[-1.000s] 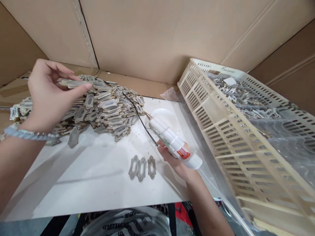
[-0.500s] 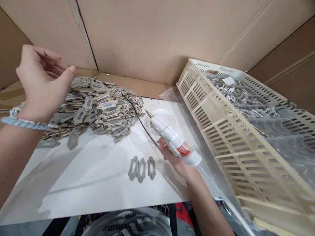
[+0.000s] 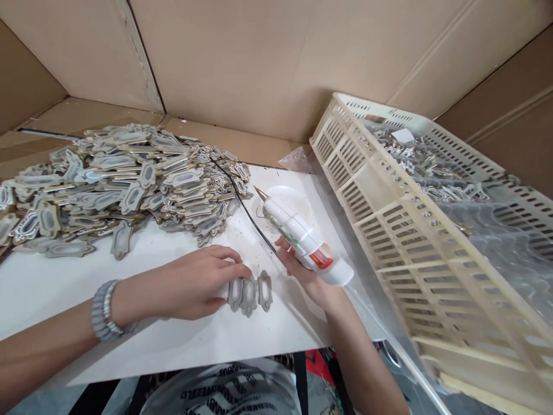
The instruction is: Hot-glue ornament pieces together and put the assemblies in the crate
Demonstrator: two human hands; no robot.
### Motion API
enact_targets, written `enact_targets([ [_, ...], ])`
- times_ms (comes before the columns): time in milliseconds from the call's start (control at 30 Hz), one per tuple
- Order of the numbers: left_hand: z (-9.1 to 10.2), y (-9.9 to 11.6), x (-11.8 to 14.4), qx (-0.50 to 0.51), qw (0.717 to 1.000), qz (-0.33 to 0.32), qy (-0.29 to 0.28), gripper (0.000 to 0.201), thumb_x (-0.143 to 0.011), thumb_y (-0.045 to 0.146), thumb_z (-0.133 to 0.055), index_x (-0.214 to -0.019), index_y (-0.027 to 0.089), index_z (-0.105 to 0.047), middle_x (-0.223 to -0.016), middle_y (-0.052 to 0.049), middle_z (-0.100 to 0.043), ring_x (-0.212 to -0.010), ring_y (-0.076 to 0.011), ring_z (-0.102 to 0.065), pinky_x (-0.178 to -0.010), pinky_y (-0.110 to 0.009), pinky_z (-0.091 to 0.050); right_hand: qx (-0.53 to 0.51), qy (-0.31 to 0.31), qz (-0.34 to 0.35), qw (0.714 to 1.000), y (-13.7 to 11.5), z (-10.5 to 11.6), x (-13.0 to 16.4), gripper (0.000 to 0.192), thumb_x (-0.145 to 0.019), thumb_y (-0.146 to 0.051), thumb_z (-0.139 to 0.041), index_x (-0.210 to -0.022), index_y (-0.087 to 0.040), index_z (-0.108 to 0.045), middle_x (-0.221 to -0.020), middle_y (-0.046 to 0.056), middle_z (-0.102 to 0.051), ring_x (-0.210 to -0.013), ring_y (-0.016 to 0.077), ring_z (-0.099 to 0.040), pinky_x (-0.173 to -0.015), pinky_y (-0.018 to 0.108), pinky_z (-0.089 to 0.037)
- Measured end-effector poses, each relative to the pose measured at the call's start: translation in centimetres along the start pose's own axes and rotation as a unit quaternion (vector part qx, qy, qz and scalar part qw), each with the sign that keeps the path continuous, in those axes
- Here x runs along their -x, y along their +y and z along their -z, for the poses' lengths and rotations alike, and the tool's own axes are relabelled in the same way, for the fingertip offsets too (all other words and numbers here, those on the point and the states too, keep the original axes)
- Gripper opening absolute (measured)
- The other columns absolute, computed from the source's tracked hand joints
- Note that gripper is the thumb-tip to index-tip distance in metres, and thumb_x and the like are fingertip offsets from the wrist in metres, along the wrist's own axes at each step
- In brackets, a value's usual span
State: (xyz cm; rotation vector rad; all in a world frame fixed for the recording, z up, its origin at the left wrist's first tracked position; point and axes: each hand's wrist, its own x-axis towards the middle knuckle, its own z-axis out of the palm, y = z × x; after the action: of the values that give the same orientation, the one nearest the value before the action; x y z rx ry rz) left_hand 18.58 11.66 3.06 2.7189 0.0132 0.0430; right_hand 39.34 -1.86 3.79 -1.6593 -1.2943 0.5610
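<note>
The left hand (image 3: 196,282) lies palm down on the white tabletop (image 3: 129,271), fingers loosely spread and gripping nothing, its fingertips (image 3: 242,271) touching the leftmost of three small grey shaped plates (image 3: 249,293) that sit side by side near the front edge; a beaded bracelet (image 3: 103,310) circles the wrist. Just to the right, the right hand (image 3: 302,271) is wrapped around a white glue gun (image 3: 302,242) with an orange label, held at a slant so its brass tip (image 3: 259,192) points up and left, clear of the three plates. A thin black cord (image 3: 242,206) runs across the table beside the gun. Farther back on the left, a large heap of the same grey and gold-edged plates (image 3: 116,184) spreads over the table against the cardboard walls (image 3: 259,57). On the right, a cream slotted plastic crate (image 3: 415,230) lined with clear film holds more metal pieces.
</note>
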Motion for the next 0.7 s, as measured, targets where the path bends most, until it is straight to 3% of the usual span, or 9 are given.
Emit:
enact_targets([
  [67,-0.3,-0.3,0.0,-0.014,1.000,-0.010,0.022,0.057,-0.073,0.010,-0.073,-0.125,0.024,-0.054,-0.115,-0.008,-0.066,-0.112,-0.0258,-0.062,-0.089,-0.031,-0.051,-0.004,-0.001,-0.003,1.000,0.0,0.0,0.0,0.029,-0.088,-0.042,-0.058,-0.067,-0.022,-0.054,-0.063,-0.002,-0.051,-0.059,0.0145,-0.051,-0.057,0.028,-0.042],
  [233,-0.7,-0.8,0.7,-0.022,0.997,-0.010,0.076,0.025,-0.079,0.014,-0.067,-0.102,0.022,-0.060,-0.090,-0.003,-0.067,-0.082,-0.0191,-0.065,-0.069,-0.026,-0.049,0.001,-0.003,-0.016,1.000,0.1,-0.1,0.0,0.026,-0.086,-0.042,-0.059,-0.069,-0.022,-0.056,-0.063,-0.001,-0.053,-0.059,0.0141,-0.052,-0.056,0.027,-0.043],
  [400,-1.3,-1.3,1.3,-0.023,0.992,-0.026,0.123,0.031,-0.087,0.022,-0.062,-0.118,0.023,-0.060,-0.110,-0.008,-0.070,-0.098,-0.0210,-0.069,-0.079,-0.028,-0.055,-0.005,-0.007,-0.001,1.000,0.1,-0.2,-0.1,0.021,-0.085,-0.038,-0.061,-0.071,-0.022,-0.057,-0.064,-0.001,-0.055,-0.058,0.0141,-0.053,-0.054,0.027,-0.044],
  [500,-1.1,-1.5,1.3,-0.026,0.989,-0.033,0.141,0.021,-0.091,0.021,-0.054,-0.110,0.023,-0.062,-0.100,-0.005,-0.073,-0.087,-0.0177,-0.072,-0.076,-0.027,-0.058,-0.010,-0.013,0.002,1.000,0.0,-0.2,-0.1,0.017,-0.084,-0.035,-0.062,-0.073,-0.022,-0.059,-0.065,0.000,-0.056,-0.058,0.0145,-0.054,-0.051,0.027,-0.043],
  [600,-0.2,-1.8,1.4,-0.077,0.970,-0.027,0.228,0.016,-0.094,0.023,-0.052,-0.106,0.022,-0.063,-0.087,-0.002,-0.075,-0.074,-0.0147,-0.072,-0.072,-0.024,-0.060,-0.011,-0.023,-0.004,1.000,0.0,-0.2,0.0,0.016,-0.086,-0.034,-0.063,-0.076,-0.022,-0.061,-0.063,0.000,-0.056,-0.056,0.0142,-0.054,-0.048,0.026,-0.043],
  [700,1.2,-2.1,1.9,-0.145,0.932,-0.011,0.331,0.015,-0.091,0.021,-0.062,-0.106,0.023,-0.065,-0.087,0.000,-0.077,-0.076,-0.0150,-0.074,-0.072,-0.022,-0.061,-0.021,-0.026,0.016,0.999,0.0,-0.2,0.2,0.015,-0.086,-0.033,-0.064,-0.077,-0.022,-0.062,-0.067,0.001,-0.058,-0.059,0.0152,-0.057,-0.051,0.027,-0.045],
])
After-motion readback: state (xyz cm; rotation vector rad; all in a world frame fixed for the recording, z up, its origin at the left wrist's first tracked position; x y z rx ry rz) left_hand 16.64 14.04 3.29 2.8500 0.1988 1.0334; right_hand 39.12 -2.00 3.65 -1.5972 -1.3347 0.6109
